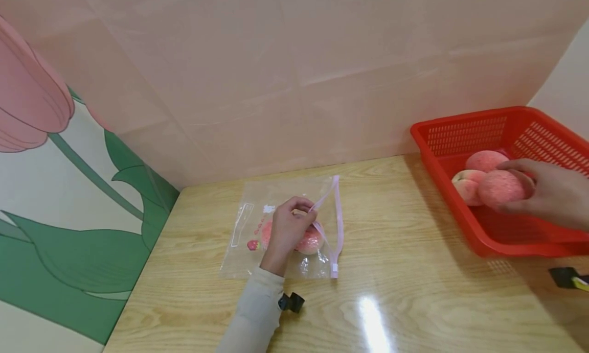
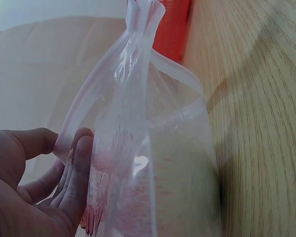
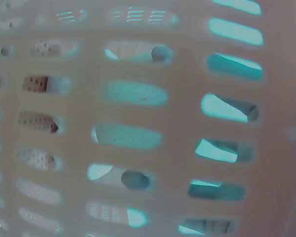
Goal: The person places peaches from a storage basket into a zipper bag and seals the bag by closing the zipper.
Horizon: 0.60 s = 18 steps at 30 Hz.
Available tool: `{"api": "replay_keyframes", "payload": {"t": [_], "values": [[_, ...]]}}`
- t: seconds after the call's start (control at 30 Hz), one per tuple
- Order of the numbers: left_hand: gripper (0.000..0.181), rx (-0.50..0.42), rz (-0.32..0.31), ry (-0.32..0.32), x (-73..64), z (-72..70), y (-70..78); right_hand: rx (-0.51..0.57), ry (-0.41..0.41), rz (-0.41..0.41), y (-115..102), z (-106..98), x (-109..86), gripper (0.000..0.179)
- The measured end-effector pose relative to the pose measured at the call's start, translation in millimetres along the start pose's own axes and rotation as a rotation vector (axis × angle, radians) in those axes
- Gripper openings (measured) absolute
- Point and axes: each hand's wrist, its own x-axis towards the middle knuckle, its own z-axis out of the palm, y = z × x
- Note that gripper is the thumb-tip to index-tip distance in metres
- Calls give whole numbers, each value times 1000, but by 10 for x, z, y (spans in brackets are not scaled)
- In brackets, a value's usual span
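A clear zip bag (image 1: pixel 246 199) with a pink zip edge lies on the table. My left hand (image 1: pixel 290 228) pinches one side of its mouth, holding the two edges apart. Pink peaches (image 1: pixel 310 243) show through the plastic, partly behind that hand. In the left wrist view, thumb and fingers hold the bag's lip, with a peach (image 2: pixel 182 173) inside. Over at the red basket (image 1: pixel 478 243), my right hand (image 1: pixel 554 189) grips a peach (image 1: pixel 500 188). Beside it lie a pink peach (image 1: pixel 485 160) and a paler one (image 1: pixel 467 187). Only slotted basket wall (image 3: pixel 182 98) fills the right wrist view.
The wooden table (image 1: pixel 391 230) runs between bag and basket. A pinkish covered wall (image 1: pixel 294 102) stands behind it. To the left is a panel with a painted tulip (image 1: pixel 32 87). The bag's white slider (image 1: pixel 335 267) sits at the near end of its zip.
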Motion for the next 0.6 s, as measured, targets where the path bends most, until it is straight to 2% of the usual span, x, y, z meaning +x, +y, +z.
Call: {"api": "replay_keyframes", "payload": {"t": [0.3, 0.47, 0.6], "values": [[14, -16, 0, -8, -9, 3, -9, 3, 23, -47, -93, -27, -31, 118], [13, -23, 18, -10, 4, 4, -3, -4, 57, -48, -163, -20, -67, 116], [13, -18, 17, -8, 14, 6, -6, 2, 52, -44, -204, -15, -82, 114]]}}
